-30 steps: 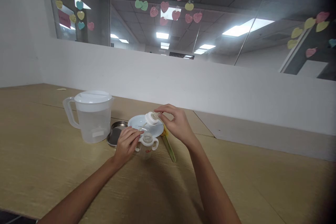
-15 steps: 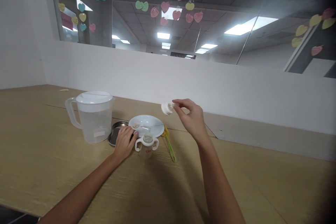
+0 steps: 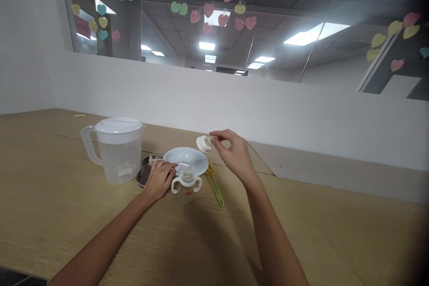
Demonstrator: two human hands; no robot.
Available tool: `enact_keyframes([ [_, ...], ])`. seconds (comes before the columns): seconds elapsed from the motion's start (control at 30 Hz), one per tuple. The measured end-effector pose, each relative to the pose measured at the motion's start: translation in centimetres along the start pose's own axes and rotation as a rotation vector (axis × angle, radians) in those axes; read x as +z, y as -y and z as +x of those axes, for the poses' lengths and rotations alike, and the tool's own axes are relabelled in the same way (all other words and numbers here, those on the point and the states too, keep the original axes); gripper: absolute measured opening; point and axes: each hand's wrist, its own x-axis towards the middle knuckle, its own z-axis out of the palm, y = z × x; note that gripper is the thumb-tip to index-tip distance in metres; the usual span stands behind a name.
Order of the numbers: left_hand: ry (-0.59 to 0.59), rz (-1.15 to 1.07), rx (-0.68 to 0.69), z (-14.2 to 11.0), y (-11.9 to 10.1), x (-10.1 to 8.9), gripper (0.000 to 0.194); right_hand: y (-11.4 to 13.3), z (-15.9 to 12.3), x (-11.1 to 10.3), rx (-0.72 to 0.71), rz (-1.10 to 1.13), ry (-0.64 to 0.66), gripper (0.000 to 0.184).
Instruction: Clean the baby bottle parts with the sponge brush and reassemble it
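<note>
My right hand [image 3: 234,152] is raised above the table, thumb and fingertips pinching the clear teat of a white-ringed bottle top [image 3: 203,143]. Lower and to the left, my left hand [image 3: 161,179] has its fingers bent around a thin, clear straw-like piece [image 3: 157,159] with a rounded end. Its fingers partly hide the grip. Just right of this hand stands an uncapped, clear baby bottle [image 3: 186,191] with a white two-handled holder and red print. Behind the bottle is a white plate [image 3: 197,167] with something clear and hard to make out on it.
A lidded clear pitcher [image 3: 121,154] stands on the left. Beside it, a dark metal tray [image 3: 143,175] lies partly under my left hand. A green-handled brush [image 3: 217,190] with a yellow head rests right of the plate. The white wall [image 3: 167,98] rises behind the table.
My right hand has moved left and slightly down with the bottle top, which has tilted. At my left hand, the clear piece has swung round, its rounded end now pointing left.
</note>
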Motion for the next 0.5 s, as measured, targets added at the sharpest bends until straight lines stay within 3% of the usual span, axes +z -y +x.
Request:
enact_keyframes([
  [0.17, 0.018, 0.051, 0.018, 1.8, 0.1, -0.1, 0.031, -0.3, 0.0, 0.0, 0.002, -0.005, 0.017, 0.019],
  [0.33, 0.201, 0.128, 0.055, 3.3, 0.4, 0.8, 0.029, -0.2, -0.1, -0.2, 0.001, 0.005, 0.005, 0.018],
  [0.5, 0.394, 0.191, -0.079, 4.3, -0.1, 1.4, 0.036, 0.1, -0.2, -0.2, 0.002, 0.003, 0.038, 0.017],
])
